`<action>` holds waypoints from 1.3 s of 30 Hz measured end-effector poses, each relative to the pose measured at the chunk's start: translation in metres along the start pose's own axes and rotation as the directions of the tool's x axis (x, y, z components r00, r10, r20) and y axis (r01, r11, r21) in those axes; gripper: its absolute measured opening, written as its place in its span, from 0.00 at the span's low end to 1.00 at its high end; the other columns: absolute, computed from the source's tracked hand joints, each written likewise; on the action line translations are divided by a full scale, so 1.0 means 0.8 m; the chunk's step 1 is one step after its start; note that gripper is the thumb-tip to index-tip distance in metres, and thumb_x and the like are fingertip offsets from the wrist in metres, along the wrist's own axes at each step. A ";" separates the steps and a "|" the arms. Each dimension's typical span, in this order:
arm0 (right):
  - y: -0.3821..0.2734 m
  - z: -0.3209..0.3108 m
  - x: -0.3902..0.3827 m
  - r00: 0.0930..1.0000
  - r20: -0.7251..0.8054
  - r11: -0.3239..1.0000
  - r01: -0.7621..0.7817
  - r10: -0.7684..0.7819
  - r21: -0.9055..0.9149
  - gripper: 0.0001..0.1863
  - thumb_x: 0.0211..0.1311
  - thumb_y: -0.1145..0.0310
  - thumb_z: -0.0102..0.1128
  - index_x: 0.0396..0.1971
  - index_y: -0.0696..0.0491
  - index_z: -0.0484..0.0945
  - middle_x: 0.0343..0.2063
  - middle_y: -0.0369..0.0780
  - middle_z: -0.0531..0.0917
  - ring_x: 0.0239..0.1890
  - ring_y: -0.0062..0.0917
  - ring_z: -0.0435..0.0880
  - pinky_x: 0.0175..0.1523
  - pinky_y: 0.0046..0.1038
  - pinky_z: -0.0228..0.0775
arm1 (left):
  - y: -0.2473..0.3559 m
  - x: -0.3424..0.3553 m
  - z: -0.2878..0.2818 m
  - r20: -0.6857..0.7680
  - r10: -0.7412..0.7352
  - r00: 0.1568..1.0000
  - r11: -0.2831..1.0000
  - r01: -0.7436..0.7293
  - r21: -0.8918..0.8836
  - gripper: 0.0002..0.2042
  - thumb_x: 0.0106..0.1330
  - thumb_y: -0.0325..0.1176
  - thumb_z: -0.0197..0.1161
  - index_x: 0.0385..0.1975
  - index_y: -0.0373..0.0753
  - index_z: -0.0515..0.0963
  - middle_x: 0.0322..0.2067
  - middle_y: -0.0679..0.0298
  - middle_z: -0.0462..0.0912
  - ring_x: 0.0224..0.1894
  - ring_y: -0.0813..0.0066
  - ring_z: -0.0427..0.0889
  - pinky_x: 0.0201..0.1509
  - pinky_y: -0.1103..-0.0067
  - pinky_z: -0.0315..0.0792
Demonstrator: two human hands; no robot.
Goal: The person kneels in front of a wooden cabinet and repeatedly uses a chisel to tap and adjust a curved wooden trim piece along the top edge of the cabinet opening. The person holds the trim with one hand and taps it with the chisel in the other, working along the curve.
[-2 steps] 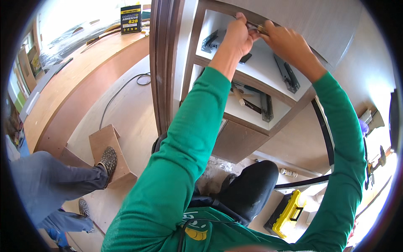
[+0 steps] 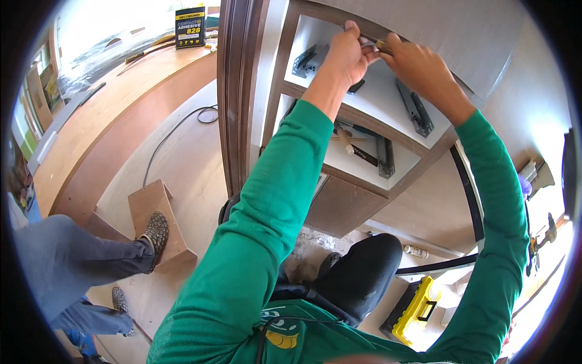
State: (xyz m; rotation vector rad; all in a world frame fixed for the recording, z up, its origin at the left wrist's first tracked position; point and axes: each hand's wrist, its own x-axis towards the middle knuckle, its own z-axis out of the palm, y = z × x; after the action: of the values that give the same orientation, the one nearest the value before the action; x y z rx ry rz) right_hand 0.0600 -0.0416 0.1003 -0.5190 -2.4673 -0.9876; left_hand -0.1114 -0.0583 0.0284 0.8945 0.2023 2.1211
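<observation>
Both my arms reach up to the top opening of a brown wooden cabinet [image 2: 345,189] with white-lined compartments. Under the top edge of that opening, my left hand [image 2: 347,57] is closed, its thumb raised and its fingertips pinched together. Close on its right, my right hand [image 2: 418,64] is wrapped round a small brass-coloured piece [image 2: 381,46]; most of it is hidden by the fingers. The fingertips of the two hands nearly meet. Dark metal drawer runners [image 2: 414,108] lie inside the top compartment. Lower down, a wooden-handled tool [image 2: 345,141] rests in the second compartment.
A curved wooden counter [image 2: 121,103] carrying a black and yellow can [image 2: 190,28] stands at left. Another person's shoe [image 2: 156,238] rests on a wooden step [image 2: 147,203]. A cable [image 2: 173,132] runs over the floor. At lower right are a yellow-lidded toolbox [image 2: 417,309] and a small bottle [image 2: 416,251].
</observation>
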 end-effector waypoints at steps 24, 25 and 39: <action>0.071 0.033 -0.157 0.968 -0.206 0.971 -0.100 0.145 0.215 0.21 0.75 0.64 0.65 0.60 0.53 0.68 0.43 0.54 0.86 0.43 0.56 0.87 0.46 0.52 0.78 | 0.026 -0.167 -0.177 -0.191 0.374 0.908 0.877 -0.279 0.391 0.27 0.87 0.60 0.44 0.29 0.46 0.68 0.24 0.71 0.67 0.25 0.78 0.67 0.30 0.78 0.63; 0.067 0.038 -0.162 0.962 -0.256 0.971 -0.037 0.099 0.238 0.21 0.74 0.66 0.66 0.59 0.54 0.68 0.43 0.54 0.86 0.43 0.55 0.87 0.46 0.53 0.78 | 0.026 -0.167 -0.188 -0.188 0.387 0.903 0.852 -0.272 0.449 0.27 0.87 0.60 0.43 0.30 0.46 0.68 0.24 0.71 0.67 0.24 0.79 0.66 0.28 0.79 0.62; 0.013 0.085 -0.176 0.991 -0.112 0.968 -0.049 0.079 0.246 0.32 0.64 0.74 0.71 0.65 0.55 0.66 0.52 0.49 0.80 0.49 0.49 0.87 0.51 0.49 0.78 | 0.030 -0.187 -0.252 -0.402 0.288 0.869 0.899 -0.101 0.426 0.26 0.83 0.67 0.45 0.47 0.46 0.69 0.30 0.70 0.77 0.24 0.84 0.73 0.28 0.83 0.65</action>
State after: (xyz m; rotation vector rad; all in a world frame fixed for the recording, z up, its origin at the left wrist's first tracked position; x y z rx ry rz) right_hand 0.1661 -0.0113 -0.0112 -0.4404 -2.4018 -0.6585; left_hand -0.1958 -0.1532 -0.1891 0.6333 0.8407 2.5156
